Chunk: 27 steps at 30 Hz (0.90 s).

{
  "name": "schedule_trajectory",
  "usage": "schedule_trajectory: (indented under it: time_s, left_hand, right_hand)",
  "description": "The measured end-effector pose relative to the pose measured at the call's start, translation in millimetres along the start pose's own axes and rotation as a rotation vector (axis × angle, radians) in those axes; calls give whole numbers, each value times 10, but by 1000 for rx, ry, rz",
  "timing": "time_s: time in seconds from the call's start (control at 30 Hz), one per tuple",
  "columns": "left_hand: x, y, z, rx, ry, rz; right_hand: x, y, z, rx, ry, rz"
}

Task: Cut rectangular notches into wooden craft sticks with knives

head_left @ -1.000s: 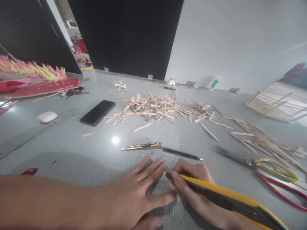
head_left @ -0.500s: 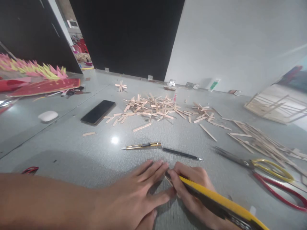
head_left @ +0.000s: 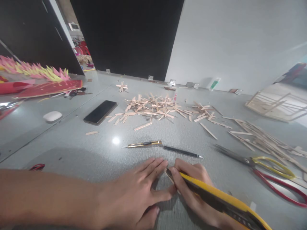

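Observation:
My right hand (head_left: 188, 187) is wrapped round a yellow and black utility knife (head_left: 222, 201), its blade end angled down to the table. Flat on the tabletop beside it lies my left hand (head_left: 141, 188), with fingers stretched out and the thumb spread apart. A thin strip of wood (head_left: 170, 177) shows in part between the hands, under the blade end; the rest of it is hidden. Just beyond the fingers are a slim gold craft knife (head_left: 144, 144) and a black pen (head_left: 182, 151).
Scissors (head_left: 249, 163) with yellow and red handles lie at right, near long wooden strips (head_left: 266, 140). A heap of short wooden pieces (head_left: 153, 107) spreads across the middle. A phone (head_left: 100, 111) and a white case (head_left: 52, 116) are at left. A wooden frame (head_left: 271, 105) stands far right.
The view has shifted slightly. My left thumb and forefinger look a little farther apart. The knife stays in my right hand, its blade end still by the wood strip.

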<state>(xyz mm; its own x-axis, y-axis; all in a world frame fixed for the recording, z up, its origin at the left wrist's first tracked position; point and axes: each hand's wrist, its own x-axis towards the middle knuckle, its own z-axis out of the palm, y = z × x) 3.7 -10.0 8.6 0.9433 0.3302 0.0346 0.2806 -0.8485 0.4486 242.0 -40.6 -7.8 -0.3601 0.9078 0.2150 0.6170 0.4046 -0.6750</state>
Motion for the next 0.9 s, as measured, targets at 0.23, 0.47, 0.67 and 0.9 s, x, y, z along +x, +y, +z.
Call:
schedule_trajectory:
  time_s: [0.23,0.47,0.67,0.9]
  left_hand:
    - [17,9,5,44,-10,-9]
    - [3,7,48,51,16,-21]
    - [-3,1,43,62,24,-14]
    - [-8,-13,3,66,7,-2]
  right_hand:
    - [-3,33,4,60,-13,-1]
    - [10,56,0,9,17,-49]
    - [1,19,-14,-2,31,-7]
    - [-36,30,-11,22,41,39]
